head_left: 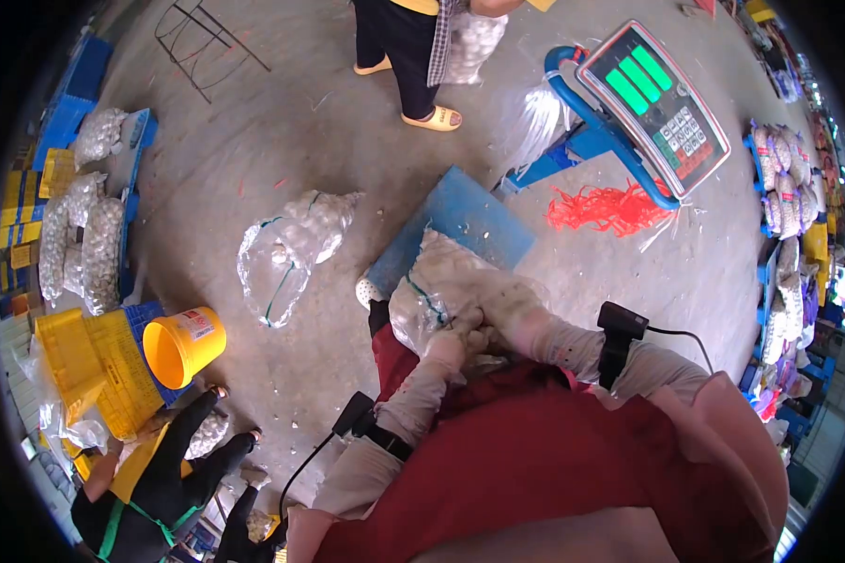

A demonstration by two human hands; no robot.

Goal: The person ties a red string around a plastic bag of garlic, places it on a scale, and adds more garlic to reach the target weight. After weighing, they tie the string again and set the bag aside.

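Observation:
A clear plastic bag (451,267) full of pale round bulbs, which look like garlic, leans against my front over the near edge of the blue scale platform (474,211). A green strip runs across its side. My left hand (449,345) is closed on the gathered plastic at the near end of this bag. Close beside it, my right hand (509,314) lies along the bag, its fingers bent into the same bunched plastic. The two hands nearly touch, and the fingertips are partly hidden.
A scale display (655,108) stands on a blue post, with red plastic strips (610,208) beneath. Another bag of bulbs (300,235) lies on the floor. A yellow bucket (186,347) stands left. One person (413,56) stands ahead; another (160,479) works lower left.

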